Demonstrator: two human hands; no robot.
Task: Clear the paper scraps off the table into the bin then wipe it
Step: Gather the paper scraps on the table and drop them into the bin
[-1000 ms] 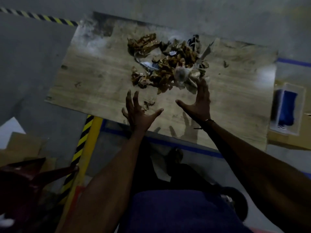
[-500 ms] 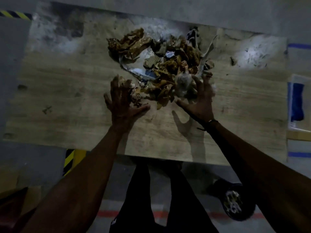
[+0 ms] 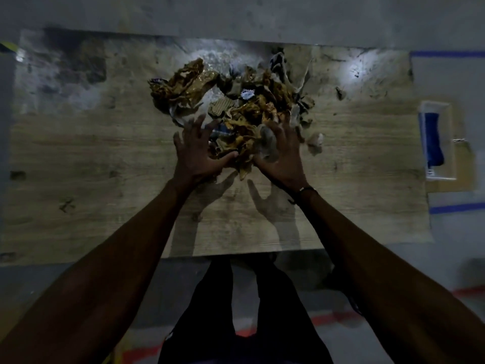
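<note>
A heap of crumpled brown and grey paper scraps (image 3: 252, 101) lies at the middle back of the wooden table (image 3: 91, 166). My left hand (image 3: 195, 153) has its fingers spread against the near left side of the heap, thumb under the front scraps. From the near right side my right hand (image 3: 282, 153) presses in with spread fingers, a grey scrap against its palm. The front scraps sit between the two hands. No bin is in view.
Two loose scraps lie apart to the right of the heap, one small scrap (image 3: 315, 139) near my right hand and another scrap (image 3: 340, 93) further back. A white tray with a blue object (image 3: 434, 140) rests beyond the table's right end. My legs stand at the near edge.
Both hands have moved forward from the table's near edge to the heap and closed in on its front part from either side. The camera has come closer over the table.
</note>
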